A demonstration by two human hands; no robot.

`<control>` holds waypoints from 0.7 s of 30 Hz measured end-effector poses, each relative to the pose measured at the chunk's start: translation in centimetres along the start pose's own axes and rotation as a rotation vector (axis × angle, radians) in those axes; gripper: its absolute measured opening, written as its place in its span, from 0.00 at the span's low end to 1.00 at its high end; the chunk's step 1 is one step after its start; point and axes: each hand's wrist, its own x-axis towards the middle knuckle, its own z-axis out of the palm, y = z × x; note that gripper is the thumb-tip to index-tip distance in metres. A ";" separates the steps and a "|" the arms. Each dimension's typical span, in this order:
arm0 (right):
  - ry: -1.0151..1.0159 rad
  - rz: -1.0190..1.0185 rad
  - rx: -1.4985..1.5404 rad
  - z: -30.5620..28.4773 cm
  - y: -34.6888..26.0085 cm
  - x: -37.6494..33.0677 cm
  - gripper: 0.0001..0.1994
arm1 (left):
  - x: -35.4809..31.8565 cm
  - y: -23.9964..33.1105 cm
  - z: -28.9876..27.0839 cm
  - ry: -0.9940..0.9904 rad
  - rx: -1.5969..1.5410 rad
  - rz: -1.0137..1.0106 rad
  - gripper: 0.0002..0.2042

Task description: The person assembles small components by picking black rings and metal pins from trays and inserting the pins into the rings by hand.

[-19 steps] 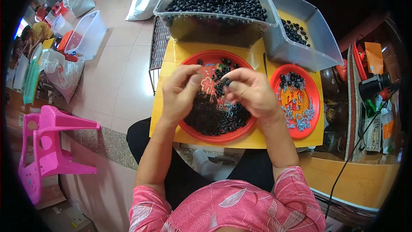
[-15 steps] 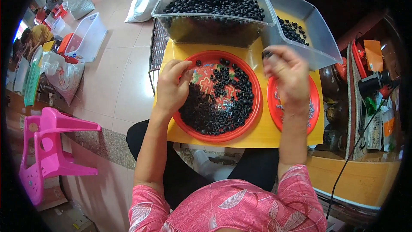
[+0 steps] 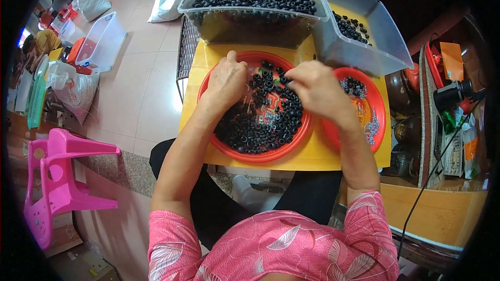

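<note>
A large red plate (image 3: 307, 130) on the yellow table holds many black ring-shaped beads (image 3: 271, 132). My left hand (image 3: 227, 80) is over its far left rim, fingers curled down and closed; whatever they hold is hidden. From the right, my right hand (image 3: 319, 91) reaches over the plate's far right part. Its thumb and forefinger are pinched at a black bead among the others. To the right, partly beneath my right forearm, lies a smaller red plate (image 3: 383, 106). It has black beads at its far end and tiny silvery pieces (image 3: 371, 127) along its right side.
Behind the plates stands a clear plastic bin (image 3: 250, 28) heaped with black beads. A second clear bin (image 3: 390, 54) at its right holds fewer. A pink plastic stool (image 3: 70, 171) is on the floor at left. A black cable (image 3: 424, 192) runs down the right side.
My right hand has come left and down from above the small plate to the large plate's beads. My left hand has moved slightly right and farther over the plate.
</note>
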 end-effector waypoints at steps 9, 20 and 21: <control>-0.287 0.048 -0.125 2.8 -1.7 1.0 0.07 | -3.1 -1.0 -1.4 0.313 -0.463 -0.082 0.07; -0.309 -0.034 -0.026 5.1 -2.2 0.0 0.10 | -4.8 -0.8 -0.9 0.149 -1.761 -0.469 0.07; -0.336 -0.035 -0.043 5.2 -2.2 -0.1 0.10 | -4.8 -0.7 -0.8 0.125 -1.858 -0.482 0.07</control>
